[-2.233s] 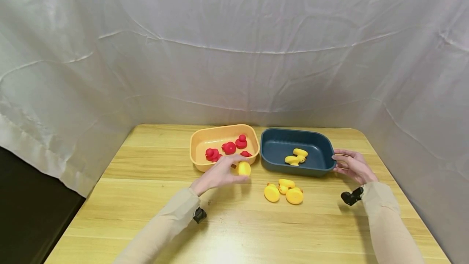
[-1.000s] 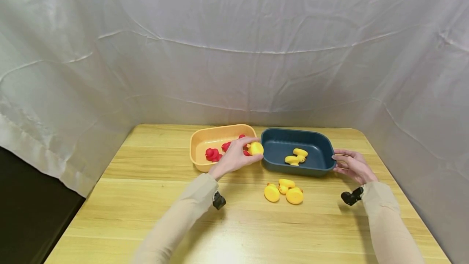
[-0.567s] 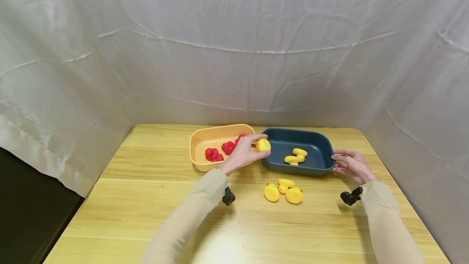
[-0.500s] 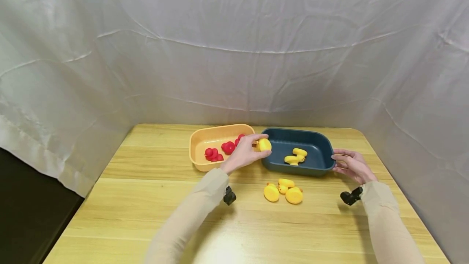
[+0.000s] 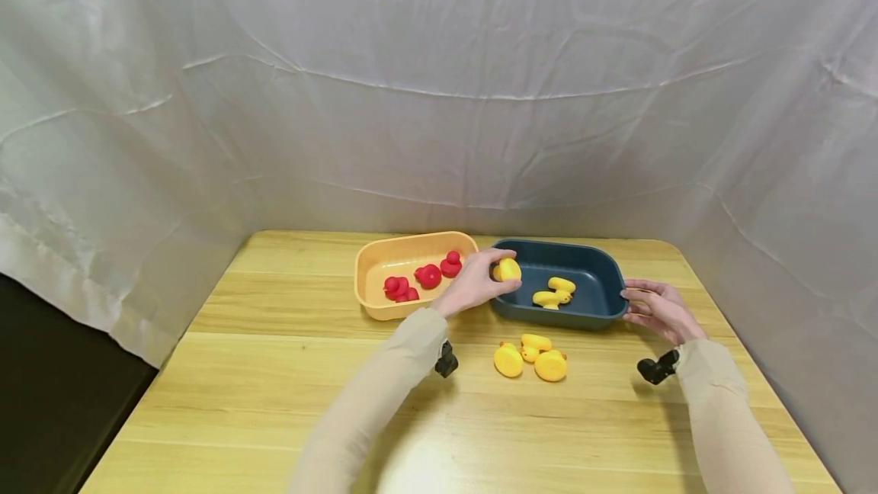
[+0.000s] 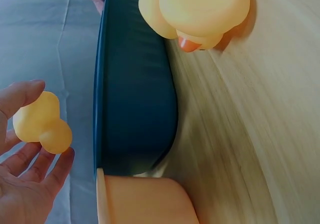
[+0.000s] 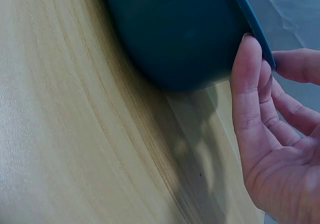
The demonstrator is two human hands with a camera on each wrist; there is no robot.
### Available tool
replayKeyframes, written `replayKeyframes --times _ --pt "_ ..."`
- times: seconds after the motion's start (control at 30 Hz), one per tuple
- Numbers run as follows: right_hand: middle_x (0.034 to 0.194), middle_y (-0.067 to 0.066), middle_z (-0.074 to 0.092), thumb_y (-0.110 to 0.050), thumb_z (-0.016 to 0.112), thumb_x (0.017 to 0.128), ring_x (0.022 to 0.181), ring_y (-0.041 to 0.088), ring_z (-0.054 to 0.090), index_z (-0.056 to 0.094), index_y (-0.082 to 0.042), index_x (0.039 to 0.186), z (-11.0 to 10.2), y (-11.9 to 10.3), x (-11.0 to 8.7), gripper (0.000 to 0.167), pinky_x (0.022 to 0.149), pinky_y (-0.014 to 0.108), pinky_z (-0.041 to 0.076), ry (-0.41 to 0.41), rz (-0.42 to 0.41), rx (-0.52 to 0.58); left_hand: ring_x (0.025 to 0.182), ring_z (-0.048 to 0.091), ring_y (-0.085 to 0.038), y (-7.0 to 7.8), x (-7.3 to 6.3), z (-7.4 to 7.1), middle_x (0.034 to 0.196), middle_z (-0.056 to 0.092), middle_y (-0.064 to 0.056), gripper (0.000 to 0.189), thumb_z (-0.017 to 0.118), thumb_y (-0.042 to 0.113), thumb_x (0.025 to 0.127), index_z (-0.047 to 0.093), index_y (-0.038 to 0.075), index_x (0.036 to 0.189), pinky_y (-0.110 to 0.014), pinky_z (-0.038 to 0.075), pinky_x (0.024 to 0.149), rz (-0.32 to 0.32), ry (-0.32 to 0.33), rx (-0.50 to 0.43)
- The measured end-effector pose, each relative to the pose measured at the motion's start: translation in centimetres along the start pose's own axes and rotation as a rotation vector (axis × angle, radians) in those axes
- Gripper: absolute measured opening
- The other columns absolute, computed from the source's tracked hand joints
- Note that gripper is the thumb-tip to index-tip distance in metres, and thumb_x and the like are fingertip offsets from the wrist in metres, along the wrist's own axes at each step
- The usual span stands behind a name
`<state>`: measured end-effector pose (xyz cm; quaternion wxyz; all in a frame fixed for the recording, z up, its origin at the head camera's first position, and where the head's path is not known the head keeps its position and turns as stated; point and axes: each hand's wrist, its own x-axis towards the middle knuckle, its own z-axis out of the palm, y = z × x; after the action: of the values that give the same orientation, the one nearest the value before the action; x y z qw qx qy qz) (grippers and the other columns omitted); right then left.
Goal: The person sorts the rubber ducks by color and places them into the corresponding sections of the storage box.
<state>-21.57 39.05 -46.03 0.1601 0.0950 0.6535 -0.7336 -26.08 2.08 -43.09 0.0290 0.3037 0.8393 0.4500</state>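
Note:
With thumb and fingertips, my left hand (image 5: pixel 473 280) pinches a yellow rubber duck (image 5: pixel 509 271) over the left end of the dark blue bin (image 5: pixel 531 265). The duck's rounded body (image 6: pixel 37 116) shows between thumb and fingers in the left wrist view. Two yellow ducks (image 5: pixel 546 299) lie inside this bin. At its right end, my right hand (image 5: pixel 664 309) holds the rim, and the right wrist view has its fingers (image 7: pixel 247 79) against the wall (image 7: pixel 190 39). Three more yellow ducks (image 5: pixel 508 361) rest on the table in front of the bin.
An orange bin (image 5: pixel 377 261) with several red ducks (image 5: pixel 428 276) stands left of the blue one, close beside it. Both bins sit near the back of the wooden table (image 5: pixel 274 372). A pale curtain (image 5: pixel 439 136) hangs behind and at the sides.
My left hand has carried the duck from in front of the orange bin, up and to the right, to the left end of the blue bin. The right hand stays on the rim.

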Motion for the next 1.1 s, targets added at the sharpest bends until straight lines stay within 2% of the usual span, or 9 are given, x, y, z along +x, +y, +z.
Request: replayKeyframes --times 0.3,0.47,0.77,1.1 --pt "0.092 -0.007 0.072 -0.007 0.056 0.102 0.074 0.010 0.068 0.069 -0.024 0.100 -0.2 -0.1 -0.1 0.021 0.069 0.024 0.063 -0.010 -0.008 0.020 0.125 0.059 -0.024 -0.3 0.4 1.3 0.141 0.062 -0.011 0.056 0.075 0.024 0.091 0.057 0.007 0.141 -0.030 0.052 0.107 -0.012 -0.020 0.093" --pt "0.092 -0.007 0.072 -0.007 0.056 0.102 0.074 0.011 0.067 0.069 -0.024 0.100 -0.2 0.0 -0.1 0.021 0.069 0.024 0.063 -0.015 -0.008 0.022 0.128 0.058 -0.023 -0.5 0.5 1.9 0.141 0.062 -0.009 0.056 0.075 0.025 0.092 0.057 0.008 0.142 -0.030 0.050 0.110 -0.022 -0.031 0.124" --pt "0.091 -0.007 0.073 -0.007 0.057 0.102 0.074 0.010 0.067 0.069 -0.024 0.100 -0.1 0.1 0.0 0.021 0.069 0.024 0.063 -0.014 -0.011 0.016 0.130 0.058 -0.023 -0.4 0.5 2.4 0.142 0.062 -0.010 0.055 0.075 0.024 0.091 0.058 0.007 0.141 -0.032 0.048 0.113 -0.003 -0.037 0.142" --pt "0.091 -0.008 0.073 -0.008 0.058 0.101 0.073 0.010 0.067 0.068 -0.023 0.101 0.0 0.0 0.1 0.018 0.069 0.024 0.063 -0.008 -0.004 0.014 0.132 0.056 -0.025 -0.5 0.0 2.2 0.145 0.059 -0.009 0.057 0.074 0.024 0.092 0.055 0.008 0.143 -0.037 0.047 0.114 -0.006 -0.044 0.111"
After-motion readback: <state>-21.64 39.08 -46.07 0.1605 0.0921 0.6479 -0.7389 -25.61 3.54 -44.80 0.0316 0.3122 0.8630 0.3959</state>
